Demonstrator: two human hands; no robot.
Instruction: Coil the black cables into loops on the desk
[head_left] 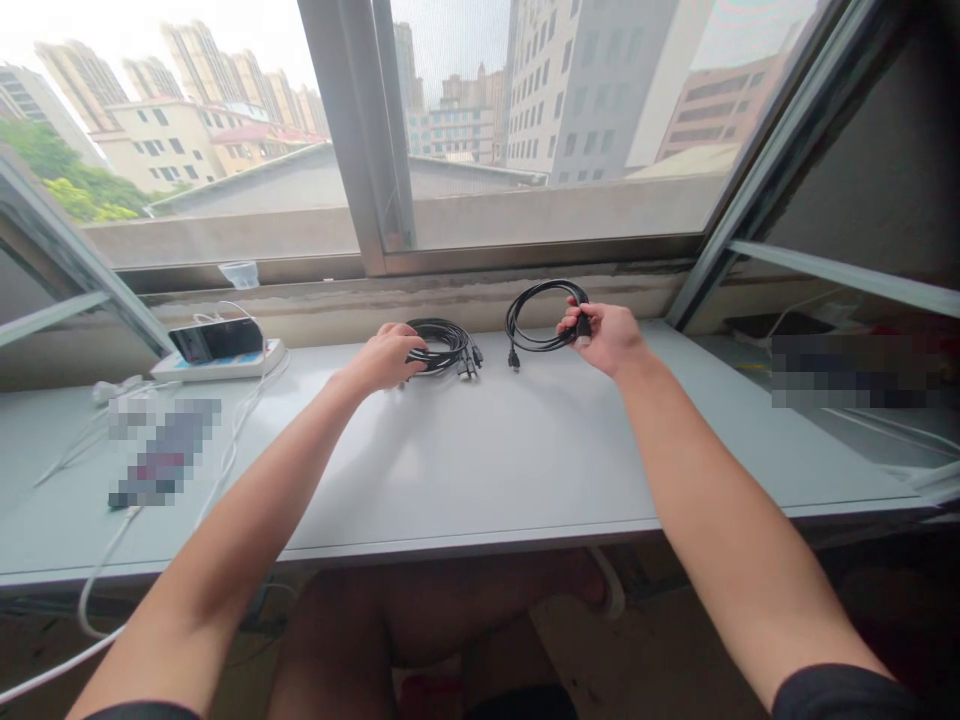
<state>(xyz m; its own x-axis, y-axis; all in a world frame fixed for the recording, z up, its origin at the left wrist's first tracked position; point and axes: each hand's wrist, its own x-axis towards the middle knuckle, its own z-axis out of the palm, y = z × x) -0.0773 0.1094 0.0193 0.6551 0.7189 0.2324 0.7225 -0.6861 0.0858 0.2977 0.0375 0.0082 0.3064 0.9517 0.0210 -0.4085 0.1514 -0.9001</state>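
Observation:
A single coiled black cable (517, 310) is gripped at its right side by my right hand (604, 335), near the back of the table. One of its plugs (514, 358) hangs at the lower left of the loop, and another end shows by my fingers. To the left, a pile of coiled black cables (442, 345) lies on the table, with several connector ends at its right side. My left hand (390, 358) rests at that pile's left edge, its fingers curved around the coils. Part of the pile is hidden behind that hand.
A white power strip (217, 368) with a phone (217, 341) leaning on it stands at the back left. White cords (236, 430) run across the white table (480, 470). A blurred-out dark object (169, 455) lies at left. The window (562, 130) rises behind.

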